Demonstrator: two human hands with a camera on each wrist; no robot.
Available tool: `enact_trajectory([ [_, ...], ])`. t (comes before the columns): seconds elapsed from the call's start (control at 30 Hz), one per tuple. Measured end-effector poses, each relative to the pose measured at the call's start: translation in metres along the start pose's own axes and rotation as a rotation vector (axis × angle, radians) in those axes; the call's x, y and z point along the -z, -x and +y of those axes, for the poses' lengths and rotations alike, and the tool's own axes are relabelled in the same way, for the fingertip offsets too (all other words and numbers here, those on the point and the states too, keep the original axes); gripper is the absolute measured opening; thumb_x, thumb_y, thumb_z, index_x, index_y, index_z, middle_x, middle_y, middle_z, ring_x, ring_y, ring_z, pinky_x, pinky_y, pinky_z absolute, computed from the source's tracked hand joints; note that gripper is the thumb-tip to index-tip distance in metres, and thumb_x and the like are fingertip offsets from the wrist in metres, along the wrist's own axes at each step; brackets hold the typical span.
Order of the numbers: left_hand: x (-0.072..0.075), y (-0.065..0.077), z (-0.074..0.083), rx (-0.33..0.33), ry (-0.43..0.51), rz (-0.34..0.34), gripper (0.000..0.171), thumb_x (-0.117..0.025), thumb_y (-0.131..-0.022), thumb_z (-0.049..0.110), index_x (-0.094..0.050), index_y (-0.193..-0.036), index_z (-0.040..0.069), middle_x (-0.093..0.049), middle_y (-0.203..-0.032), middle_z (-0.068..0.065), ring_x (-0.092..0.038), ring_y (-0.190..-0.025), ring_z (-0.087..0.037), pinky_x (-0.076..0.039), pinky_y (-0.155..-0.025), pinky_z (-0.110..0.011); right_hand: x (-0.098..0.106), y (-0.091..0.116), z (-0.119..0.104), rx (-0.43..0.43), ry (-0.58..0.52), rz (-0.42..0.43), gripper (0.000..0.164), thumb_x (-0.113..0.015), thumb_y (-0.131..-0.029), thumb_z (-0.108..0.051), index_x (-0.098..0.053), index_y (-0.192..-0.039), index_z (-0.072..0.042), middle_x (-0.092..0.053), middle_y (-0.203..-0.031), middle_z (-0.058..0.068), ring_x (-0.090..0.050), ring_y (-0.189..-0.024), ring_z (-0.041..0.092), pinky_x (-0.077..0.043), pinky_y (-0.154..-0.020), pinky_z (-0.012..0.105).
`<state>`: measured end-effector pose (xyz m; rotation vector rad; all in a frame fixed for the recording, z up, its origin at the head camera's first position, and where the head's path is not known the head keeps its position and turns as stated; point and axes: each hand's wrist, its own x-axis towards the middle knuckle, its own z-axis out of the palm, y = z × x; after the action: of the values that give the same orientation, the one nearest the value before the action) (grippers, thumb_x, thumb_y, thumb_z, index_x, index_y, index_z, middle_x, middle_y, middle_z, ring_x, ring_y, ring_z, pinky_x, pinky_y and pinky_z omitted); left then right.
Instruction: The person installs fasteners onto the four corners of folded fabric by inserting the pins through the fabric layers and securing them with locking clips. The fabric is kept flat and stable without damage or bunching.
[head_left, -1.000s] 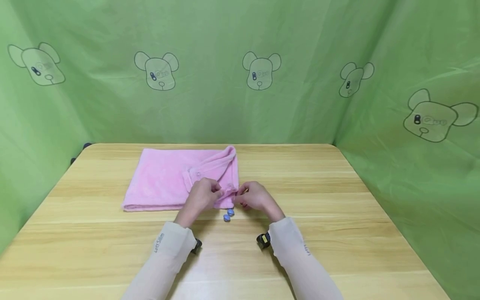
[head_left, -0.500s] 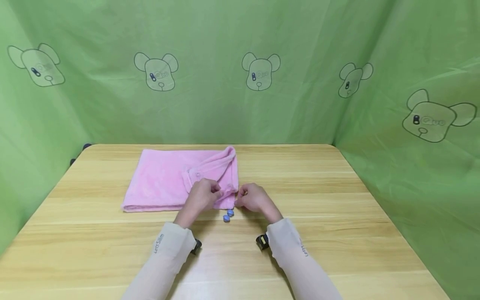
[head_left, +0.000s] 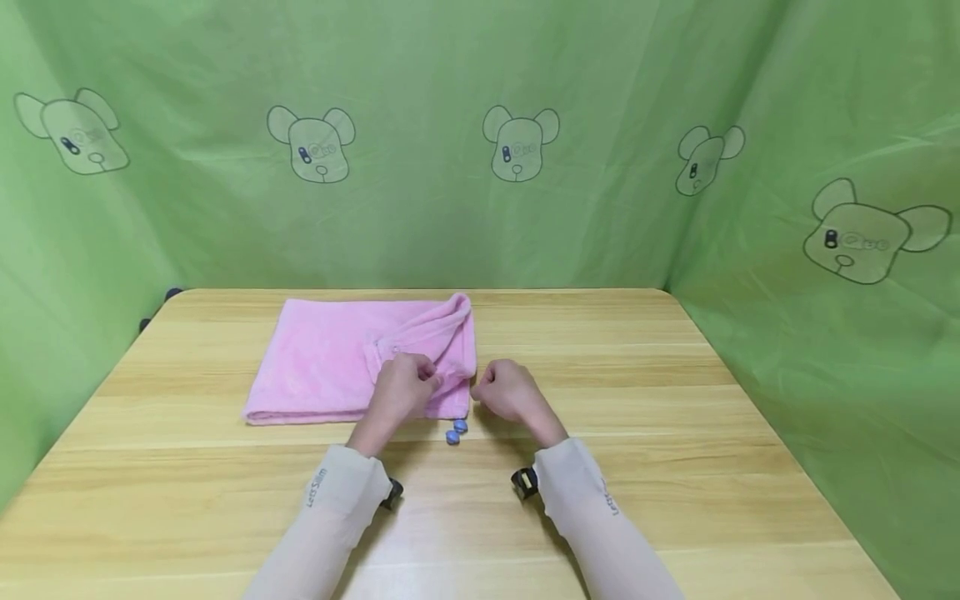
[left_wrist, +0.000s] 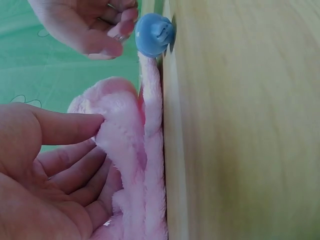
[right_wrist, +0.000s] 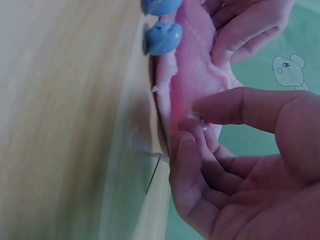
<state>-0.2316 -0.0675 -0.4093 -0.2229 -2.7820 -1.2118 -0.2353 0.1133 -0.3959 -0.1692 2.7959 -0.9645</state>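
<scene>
My left hand (head_left: 405, 385) pinches a turned-back fold of the pink plush cloth (head_left: 322, 358), thumb on one side and fingers behind. Just past the cloth's right edge is my right hand (head_left: 510, 390), its fingers curled. In the right wrist view, its thumb and forefinger pinch a small clear piece (right_wrist: 196, 116), mostly hidden by the fingertips. Beside those fingers, low by the table, shows a thin needle-like pin (right_wrist: 153, 176) with a blurred clear part at its end. Two blue mushroom-shaped caps (head_left: 453, 437) sit at the cloth's near right corner.
The wooden table (head_left: 637, 500) extends around the cloth on all sides. Green curtains (head_left: 420, 233) printed with bear heads close off the back and both sides. A black wrist camera (head_left: 525, 483) is strapped under each sleeve.
My right hand has shifted slightly up and its fingers have drawn in more tightly. The left hand has risen slightly with the cloth fold. The blue caps stay put.
</scene>
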Motion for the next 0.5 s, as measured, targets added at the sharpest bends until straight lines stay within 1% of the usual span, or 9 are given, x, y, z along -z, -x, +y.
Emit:
enact_trajectory([
  [0.1,0.0003,0.0000,-0.0014,-0.009,0.006,0.016,0.005,-0.073,-0.084,0.007,-0.072,-0.089,0.005,-0.067,-0.074,-0.005,-0.058,-0.062,-0.016,-0.052,-0.063,-0.035,0.0022,0.0011,-0.0033,0.033,-0.039,0.032,0.010,-0.066,-0.083,-0.013,-0.059,-0.078,-0.008,-0.059,-0.070,0.004,-0.053,-0.060,0.017,-0.043,-0.053,0.028],
  [0.23,0.0009,0.0001,-0.0017,-0.005,0.021,0.020,0.013,-0.072,-0.083,0.005,-0.072,-0.095,0.006,-0.069,-0.078,-0.006,-0.060,-0.066,-0.019,-0.053,-0.066,-0.038,0.0023,0.0009,-0.0046,0.083,-0.138,0.039,0.004,-0.065,-0.083,-0.008,-0.063,-0.086,-0.005,-0.064,-0.071,0.009,-0.056,-0.058,0.018,-0.043,-0.050,0.025],
  [0.33,0.0011,0.0000,-0.0018,0.000,0.028,0.022,0.013,-0.072,-0.082,0.005,-0.072,-0.095,0.007,-0.069,-0.080,-0.007,-0.062,-0.070,-0.020,-0.053,-0.069,-0.040,0.0009,0.0001,-0.0040,0.113,-0.221,0.012,0.006,-0.064,-0.085,-0.005,-0.067,-0.089,-0.002,-0.066,-0.071,0.015,-0.060,-0.059,0.023,-0.043,-0.046,0.022],
  [0.4,0.0010,-0.0001,-0.0016,0.007,0.038,0.018,0.010,-0.072,-0.083,0.006,-0.072,-0.093,0.007,-0.070,-0.081,-0.007,-0.062,-0.073,-0.021,-0.053,-0.071,-0.040,-0.0001,-0.0005,-0.0036,0.122,-0.252,-0.004,0.007,-0.064,-0.086,-0.004,-0.069,-0.090,0.000,-0.066,-0.073,0.016,-0.062,-0.063,0.028,-0.043,-0.048,0.022],
  [0.5,0.0012,-0.0002,-0.0010,0.017,0.057,0.012,0.005,-0.073,-0.085,0.009,-0.072,-0.090,0.008,-0.069,-0.080,-0.006,-0.062,-0.074,-0.021,-0.052,-0.072,-0.040,-0.0014,-0.0004,-0.0040,0.123,-0.280,-0.010,0.009,-0.063,-0.087,-0.003,-0.070,-0.090,0.001,-0.067,-0.077,0.017,-0.064,-0.068,0.030,-0.050,-0.054,0.027],
])
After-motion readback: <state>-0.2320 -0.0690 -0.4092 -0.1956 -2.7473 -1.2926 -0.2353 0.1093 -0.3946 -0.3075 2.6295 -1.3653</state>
